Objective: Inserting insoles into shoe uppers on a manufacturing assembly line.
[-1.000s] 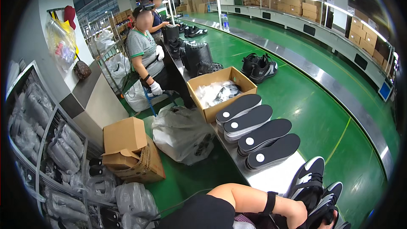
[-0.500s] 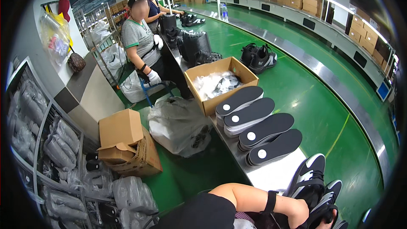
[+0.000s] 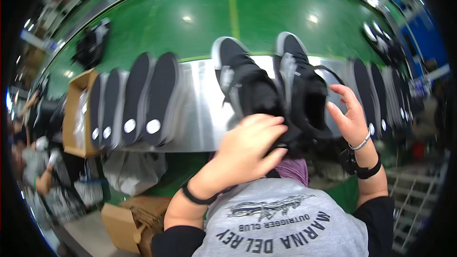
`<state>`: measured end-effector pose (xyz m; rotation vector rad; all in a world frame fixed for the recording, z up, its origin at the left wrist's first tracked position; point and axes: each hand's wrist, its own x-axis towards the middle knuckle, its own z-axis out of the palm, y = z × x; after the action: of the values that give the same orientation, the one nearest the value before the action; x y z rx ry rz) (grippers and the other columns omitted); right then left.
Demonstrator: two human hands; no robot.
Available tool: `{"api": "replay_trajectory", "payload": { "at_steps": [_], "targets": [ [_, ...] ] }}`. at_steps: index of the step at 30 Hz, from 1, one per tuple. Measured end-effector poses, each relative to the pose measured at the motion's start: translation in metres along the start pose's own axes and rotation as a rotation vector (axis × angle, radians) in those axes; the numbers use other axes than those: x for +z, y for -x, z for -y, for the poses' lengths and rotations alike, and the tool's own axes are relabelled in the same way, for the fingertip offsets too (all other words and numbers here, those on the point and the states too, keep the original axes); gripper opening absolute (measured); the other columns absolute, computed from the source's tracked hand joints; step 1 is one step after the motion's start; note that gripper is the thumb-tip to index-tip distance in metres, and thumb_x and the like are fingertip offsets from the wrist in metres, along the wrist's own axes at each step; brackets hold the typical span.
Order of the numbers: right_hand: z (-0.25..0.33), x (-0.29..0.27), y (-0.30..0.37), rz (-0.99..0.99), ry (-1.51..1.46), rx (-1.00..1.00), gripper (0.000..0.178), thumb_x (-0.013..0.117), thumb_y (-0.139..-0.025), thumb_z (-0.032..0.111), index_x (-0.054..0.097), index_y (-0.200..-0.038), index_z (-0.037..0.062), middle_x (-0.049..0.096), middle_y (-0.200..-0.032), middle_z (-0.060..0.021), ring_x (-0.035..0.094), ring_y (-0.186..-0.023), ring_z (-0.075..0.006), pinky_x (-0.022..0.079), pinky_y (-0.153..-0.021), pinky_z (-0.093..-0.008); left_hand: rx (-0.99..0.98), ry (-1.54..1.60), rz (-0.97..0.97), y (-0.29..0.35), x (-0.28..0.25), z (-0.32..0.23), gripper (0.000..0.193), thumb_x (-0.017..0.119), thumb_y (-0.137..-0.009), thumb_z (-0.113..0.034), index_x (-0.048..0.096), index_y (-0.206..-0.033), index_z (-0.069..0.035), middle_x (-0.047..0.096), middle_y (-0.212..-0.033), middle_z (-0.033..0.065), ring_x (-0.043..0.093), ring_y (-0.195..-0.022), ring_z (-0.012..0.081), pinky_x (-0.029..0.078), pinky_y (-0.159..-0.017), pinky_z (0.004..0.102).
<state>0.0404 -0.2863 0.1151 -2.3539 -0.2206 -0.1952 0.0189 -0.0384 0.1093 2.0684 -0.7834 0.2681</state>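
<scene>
Sneakers (image 3: 254, 83), black with white toe rims, point lengthwise across the silvery metal bench (image 3: 197, 104) (mid-view now, cornered earlier); left hand (image 3: 250, 143): grip unclear; right hand (image 3: 351, 116): fingers parted.

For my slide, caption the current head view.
Left hand and right hand by black shoes set between stacks of insoles.

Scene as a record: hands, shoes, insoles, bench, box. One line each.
left hand: at the heel of the left shoe, blurred; grip unclear
right hand: open, beside the right shoe; contact unclear
shoes: two, black with white and grey, side by side, toes toward the green surface
insole stacks: black tops, on both sides of the shoes
metal bench: under the left-hand insoles
cardboard box: open, left of the insoles
</scene>
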Motion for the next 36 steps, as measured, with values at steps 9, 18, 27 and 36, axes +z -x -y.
{"api": "replay_trajectory", "payload": {
  "at_steps": [9, 18, 27, 36],
  "targets": [
    [0.025, -0.005, 0.005, 0.561, 0.189, -0.184, 0.047, 0.061, -0.069, 0.039, 0.056, -0.093, -0.0009, 0.057, -0.075, -0.0135, 0.054, -0.075, -0.0287, 0.041, -0.070, -0.0369, -0.122, -0.339, -0.267, -0.016, 0.023, 0.022, 0.043, 0.071, -0.061, -0.016, 0.051, -0.097, -0.002, 0.051, -0.098, 0.0124, 0.048, -0.095, 0.0276, 0.036, -0.080, 0.0378],
    [0.057, 0.015, -0.051, 1.525, 0.501, 0.116, 0.076, 0.061, -0.064, 0.057, 0.049, -0.097, -0.0095, 0.059, -0.076, -0.0224, 0.060, -0.077, -0.0297, 0.045, -0.069, -0.0323, -0.049, -0.244, -0.365, -0.030, 0.033, 0.043, 0.023, 0.064, -0.065, -0.022, 0.050, -0.072, -0.004, 0.052, -0.069, 0.0091, 0.052, -0.070, 0.0264, 0.043, -0.062, 0.0358],
    [0.041, 0.003, -0.051, 1.373, 0.675, -0.023, 0.050, 0.066, -0.058, 0.037, 0.053, -0.084, -0.0040, 0.058, -0.072, -0.0201, 0.056, -0.074, -0.0322, 0.044, -0.067, -0.0343, -0.387, 0.154, -0.425, -0.033, 0.031, 0.038, 0.027, 0.057, -0.075, -0.025, 0.055, -0.069, 0.001, 0.055, -0.066, 0.0171, 0.055, -0.065, 0.0331, 0.044, -0.060, 0.0384],
    [0.090, 0.026, 0.001, 0.668, 0.248, -0.563, 0.037, 0.063, -0.061, 0.033, 0.056, -0.070, -0.0023, 0.057, -0.070, -0.0195, 0.055, -0.071, -0.0343, 0.044, -0.064, -0.0402, -0.356, 0.157, -0.477, -0.038, 0.026, 0.037, 0.027, 0.057, -0.076, -0.027, 0.057, -0.070, 0.000, 0.056, -0.066, 0.0165, 0.055, -0.062, 0.0339, 0.044, -0.057, 0.0395]
  ]
}}
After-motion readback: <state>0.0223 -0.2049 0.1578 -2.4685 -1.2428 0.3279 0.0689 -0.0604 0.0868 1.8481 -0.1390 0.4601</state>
